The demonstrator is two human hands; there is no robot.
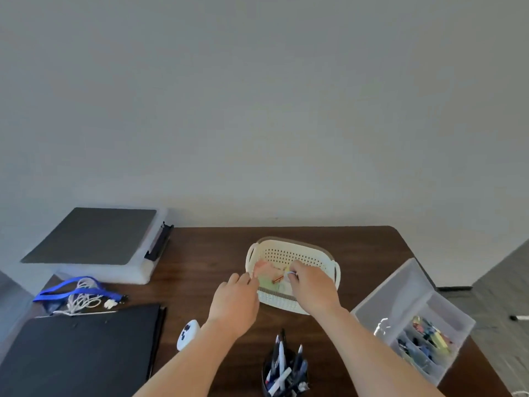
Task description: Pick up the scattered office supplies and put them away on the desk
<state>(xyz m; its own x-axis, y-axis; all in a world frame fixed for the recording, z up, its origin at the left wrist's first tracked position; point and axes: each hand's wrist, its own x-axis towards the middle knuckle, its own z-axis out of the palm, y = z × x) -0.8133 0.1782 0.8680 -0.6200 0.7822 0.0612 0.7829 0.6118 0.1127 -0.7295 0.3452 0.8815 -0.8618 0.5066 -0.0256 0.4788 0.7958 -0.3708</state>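
Dark wooden desk (217, 262) against plain grey wall (257, 96), cream basket (289, 250) mid-desk

Your right hand (312, 285) hiding part of the basket (292, 253) floor, the small white thing its fingers pinch too blurred to name, pen cup (284, 371) and black folder (80, 351) cut off below.

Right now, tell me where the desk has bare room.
Bare wood lies between the white bin and the basket, and behind the basket. Crowded: the front, with binder, pen cup and clear organizer.
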